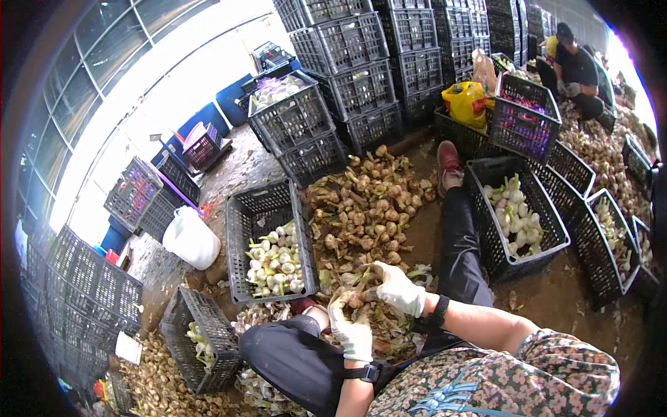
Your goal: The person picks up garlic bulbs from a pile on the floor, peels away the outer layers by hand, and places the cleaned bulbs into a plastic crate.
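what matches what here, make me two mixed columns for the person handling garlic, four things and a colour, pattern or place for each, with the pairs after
Things
1. held bulb
2. gloves
3. wearer's shirt
4. wearer's trousers

Matches
A. flowered
B. in the left hand
C. dark
D. white

Pairs: 1-B, 2-D, 3-A, 4-C

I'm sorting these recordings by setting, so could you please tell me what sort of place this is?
It looks like a garlic sorting or packing shed: there is a heap of brown garlic bulbs, a black crate of paler bulbs, and a tall stack of similar crates.
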A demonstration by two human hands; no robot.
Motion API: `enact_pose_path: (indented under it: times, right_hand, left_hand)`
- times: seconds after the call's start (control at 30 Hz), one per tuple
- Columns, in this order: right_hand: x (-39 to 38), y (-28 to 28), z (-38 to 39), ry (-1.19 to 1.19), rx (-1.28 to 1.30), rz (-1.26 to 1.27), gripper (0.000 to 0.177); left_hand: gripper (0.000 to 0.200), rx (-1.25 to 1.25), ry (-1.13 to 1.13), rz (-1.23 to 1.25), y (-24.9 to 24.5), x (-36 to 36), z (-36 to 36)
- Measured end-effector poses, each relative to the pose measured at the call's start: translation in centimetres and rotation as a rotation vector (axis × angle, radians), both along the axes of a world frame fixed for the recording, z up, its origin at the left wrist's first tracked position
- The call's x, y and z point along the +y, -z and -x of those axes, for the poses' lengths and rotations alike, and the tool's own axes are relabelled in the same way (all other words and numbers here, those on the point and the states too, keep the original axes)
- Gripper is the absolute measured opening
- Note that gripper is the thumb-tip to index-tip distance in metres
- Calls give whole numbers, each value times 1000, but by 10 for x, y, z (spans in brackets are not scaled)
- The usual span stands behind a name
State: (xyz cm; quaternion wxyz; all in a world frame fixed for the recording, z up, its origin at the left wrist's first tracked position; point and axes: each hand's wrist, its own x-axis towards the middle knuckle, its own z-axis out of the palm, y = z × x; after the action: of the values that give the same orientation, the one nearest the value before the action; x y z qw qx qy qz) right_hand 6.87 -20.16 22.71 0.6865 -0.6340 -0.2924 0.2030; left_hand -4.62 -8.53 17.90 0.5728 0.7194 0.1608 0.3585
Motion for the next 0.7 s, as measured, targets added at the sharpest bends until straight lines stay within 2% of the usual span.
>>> enact_pose_path:
  times: [0.07, 0.1, 0.17, 0.2, 0.27, 0.3, 0.4, 0.43, 0.47, 0.53, 0.6, 0.67, 0.7]
  right_hand:
    - [0, -2, -2, -20, 177, 112, 45]
    - [0, -3, -2, -19, 177, 112, 45]
    - [-1, -9, -1, -77, 445, -100, 32]
    - [-2, -11, 0, -76, 444, -100, 32]
    - [-7, -17, 4, -106, 573, -191, 17]
    - [-9, -21, 4, -149, 582, -255, 7]
    - [-13, -9, -5, -255, 529, -297, 6]
    - [-16, -10, -12, -270, 343, -194, 14]
    - [-18, -12, -16, -268, 342, -193, 14]
    - [-22, -16, -18, -360, 267, -138, 14]
    - [-21, -37, -6, -275, 279, -119, 20]
    - [-18, -39, -1, -188, 290, -100, 27]
    - [-16, -31, 1, -206, 349, -137, 32]
  left_hand:
    - [56, 26, -64, -274, -10, -2, 1]
    - [56, 26, -63, -274, -16, -5, 2]
    - [41, 40, -61, -65, -27, -11, 3]
    - [41, 40, -60, -65, -24, -9, 4]
    - [29, -160, 201, 607, -19, -5, 5]
    - [32, -275, 258, 529, -15, -8, 5]
    - [40, -192, 160, 627, -54, -20, 5]
    - [44, -75, 251, 690, -49, -11, 5]
    - [44, -76, 253, 691, -44, -8, 6]
    - [44, -94, 393, 719, -37, -6, 8]
    - [42, -15, 325, 660, -39, -7, 10]
    - [50, -197, 191, 530, -48, -17, 6]
    - [61, -169, 148, 549, -54, -19, 6]
